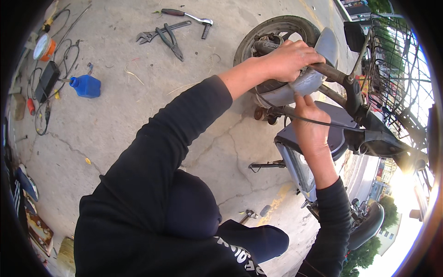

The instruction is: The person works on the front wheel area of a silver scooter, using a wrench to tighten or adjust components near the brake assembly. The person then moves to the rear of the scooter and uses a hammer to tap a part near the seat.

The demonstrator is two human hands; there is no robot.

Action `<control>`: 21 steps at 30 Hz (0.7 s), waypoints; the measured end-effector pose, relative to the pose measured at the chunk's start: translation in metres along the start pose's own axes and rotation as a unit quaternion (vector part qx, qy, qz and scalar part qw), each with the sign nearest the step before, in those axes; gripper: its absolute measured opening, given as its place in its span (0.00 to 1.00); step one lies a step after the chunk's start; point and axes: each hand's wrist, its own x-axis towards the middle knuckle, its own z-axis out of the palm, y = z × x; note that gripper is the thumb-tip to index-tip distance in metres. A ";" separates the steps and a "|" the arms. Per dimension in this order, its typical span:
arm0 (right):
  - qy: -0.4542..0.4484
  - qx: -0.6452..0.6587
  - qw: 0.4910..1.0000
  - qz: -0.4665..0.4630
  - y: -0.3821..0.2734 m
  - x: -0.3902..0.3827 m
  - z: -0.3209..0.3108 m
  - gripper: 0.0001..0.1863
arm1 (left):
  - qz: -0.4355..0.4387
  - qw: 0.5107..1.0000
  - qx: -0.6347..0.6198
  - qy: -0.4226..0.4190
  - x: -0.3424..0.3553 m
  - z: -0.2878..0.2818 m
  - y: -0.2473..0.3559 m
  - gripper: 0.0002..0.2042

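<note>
The silver front fender (328, 45) of an electric scooter sits over its front wheel (287, 21). My left hand (291, 60) lies across the fender beside the fork tube (328, 72), its fingers curled over the edge. Below it, my right hand (310, 121) reaches up to the fender's near edge with thumb and fingers pinched together. Whatever sits between those fingertips is too small to make out. A black cable (339, 125) runs past the right hand toward the wheel.
Pliers (170, 42), an adjustable wrench (150, 36) and a ratchet (187, 16) lie on the concrete. To the left are a blue bottle (86, 86), a black box (47, 81) and cables. The scooter's kickstand (267, 165) and wire basket (392, 69) stick out.
</note>
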 end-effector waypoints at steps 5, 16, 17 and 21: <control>0.035 -0.026 0.999 0.004 0.006 0.001 -0.005 0.21 | 0.001 1.000 -0.009 0.010 -0.002 0.004 -0.001 0.35; 0.013 -0.039 0.999 -0.013 0.000 -0.010 0.001 0.24 | 0.005 1.000 -0.005 0.008 -0.001 0.003 -0.002 0.35; 0.002 -0.038 0.999 -0.021 0.000 -0.013 0.000 0.24 | 0.009 1.000 -0.008 0.008 0.000 0.003 -0.001 0.35; 0.045 -0.032 0.998 0.006 0.007 -0.012 0.003 0.24 | 0.001 1.000 0.002 0.007 -0.002 0.003 0.000 0.35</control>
